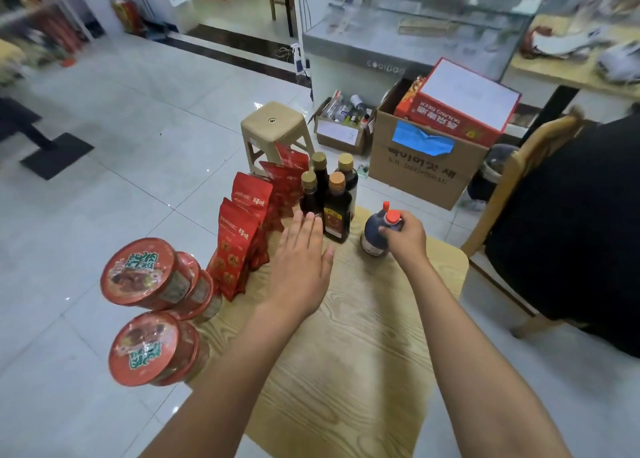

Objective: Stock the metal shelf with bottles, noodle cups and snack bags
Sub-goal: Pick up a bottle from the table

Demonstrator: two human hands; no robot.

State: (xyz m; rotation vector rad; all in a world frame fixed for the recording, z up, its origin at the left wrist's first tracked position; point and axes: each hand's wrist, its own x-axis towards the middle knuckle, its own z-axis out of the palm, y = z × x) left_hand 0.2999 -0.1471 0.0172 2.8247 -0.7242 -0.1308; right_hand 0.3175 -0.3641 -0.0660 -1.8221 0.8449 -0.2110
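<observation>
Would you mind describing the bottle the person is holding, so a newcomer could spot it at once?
Start at the wood-grain table in the middle of the tiled floor. Near its far right corner, the right hand grips a squat dark jug by its neck. Unlike the four tall bottles clustered to its left with gold or orange caps, it stands alone, is round-bodied and has a red cap.

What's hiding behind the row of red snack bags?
Behind the red snack bags stands a beige plastic stool on the floor; its top and upper legs show. The bags cover its lower legs, so what lies beneath it cannot be seen.
</observation>
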